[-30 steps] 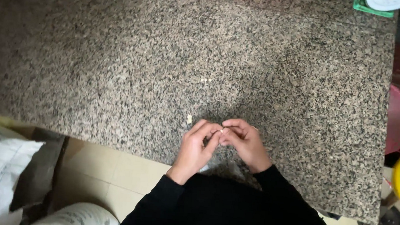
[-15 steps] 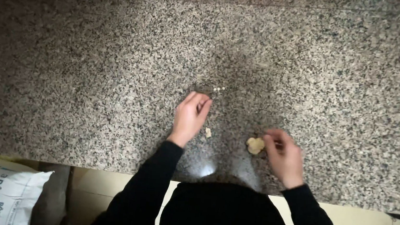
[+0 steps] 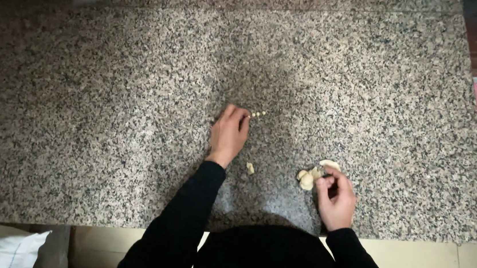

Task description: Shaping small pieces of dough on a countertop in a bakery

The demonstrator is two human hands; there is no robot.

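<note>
Left hand (image 3: 228, 134) lay fingers-down on the granite counter (image 3: 108, 111), fingertips pinching at a short row of tiny pale bits (image 3: 258, 114). Right hand (image 3: 335, 197) pinched a pale dough lump (image 3: 310, 177) resting on the counter.

Both arms, in black sleeves, reach forward over the table (image 3: 108, 111). The left hand (image 3: 228, 134) lies palm down farther out on the table, fingers (image 3: 239, 115) stretched forward and close together, tips pressed to its surface. The right hand (image 3: 335, 197) sits nearer the table's front edge, fingers curled inward in a loose pinch.
</note>
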